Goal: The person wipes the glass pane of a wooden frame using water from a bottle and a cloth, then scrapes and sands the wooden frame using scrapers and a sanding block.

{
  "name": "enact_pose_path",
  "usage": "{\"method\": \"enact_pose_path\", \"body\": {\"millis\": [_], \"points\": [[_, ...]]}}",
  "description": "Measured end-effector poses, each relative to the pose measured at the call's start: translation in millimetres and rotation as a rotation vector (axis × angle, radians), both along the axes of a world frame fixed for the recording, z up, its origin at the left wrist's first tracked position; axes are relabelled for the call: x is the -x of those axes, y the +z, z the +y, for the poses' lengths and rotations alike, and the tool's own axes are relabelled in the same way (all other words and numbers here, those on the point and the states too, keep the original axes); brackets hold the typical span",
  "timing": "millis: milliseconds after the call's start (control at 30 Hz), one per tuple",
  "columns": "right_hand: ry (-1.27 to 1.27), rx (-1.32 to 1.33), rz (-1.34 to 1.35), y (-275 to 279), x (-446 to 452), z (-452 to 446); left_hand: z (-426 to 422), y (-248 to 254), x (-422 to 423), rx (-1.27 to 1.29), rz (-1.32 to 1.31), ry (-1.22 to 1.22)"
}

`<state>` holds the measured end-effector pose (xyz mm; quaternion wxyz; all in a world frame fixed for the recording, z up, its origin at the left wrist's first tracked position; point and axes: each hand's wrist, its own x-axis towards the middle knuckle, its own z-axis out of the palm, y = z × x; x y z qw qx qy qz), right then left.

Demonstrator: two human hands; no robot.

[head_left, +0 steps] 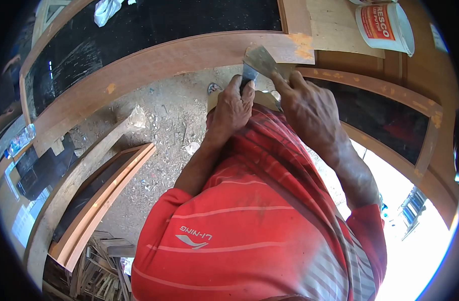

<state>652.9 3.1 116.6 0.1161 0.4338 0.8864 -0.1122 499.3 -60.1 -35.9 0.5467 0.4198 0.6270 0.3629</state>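
My right hand (312,113) is closed around a putty knife (262,61), its wide metal blade angled up and to the left, with some tan paste near the tip. My left hand (233,108) grips a narrower, blue-grey flat tool (249,73) that looks like a second putty knife; its lower part is hidden in my fingers. The two tools meet or overlap in front of my chest, close to the edge of a wooden frame (189,57) with a dark panel (189,27). Orange-tan filler patches (302,45) mark the frame's corner.
A white bucket (403,30) with a red label lies at the upper right. Another framed panel (390,113) with filler spots is on the right. At left are a wooden beam (79,175), a framed piece (106,200) and a plastic bottle (21,140). Debris covers the floor (164,145).
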Motion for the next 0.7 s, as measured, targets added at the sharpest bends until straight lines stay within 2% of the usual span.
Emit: {"method": "enact_pose_path", "body": {"millis": [167, 267, 400, 500, 700], "points": [[0.053, -0.043, 0.033, -2.1, 8.5, 5.0, -2.5, -6.1, -1.8, -0.090, 0.063, 0.024], [0.027, 0.020, -0.020, 2.3, 5.0, 0.8, -4.4, -2.0, -1.3, -0.130, 0.088, 0.008], [0.002, 0.002, -0.004, 3.5, 9.3, -2.4, -3.2, 2.0, -5.1, -0.064, 0.143, -0.015], [-0.047, 0.072, -0.021, 11.2, 7.2, -18.3, -4.8, -3.6, -7.7, -0.312, 0.119, 0.089], [-0.067, 0.062, 0.002, 6.7, 10.6, -19.6, -3.0, 5.2, -5.2, -0.101, 0.067, 0.006]]}}
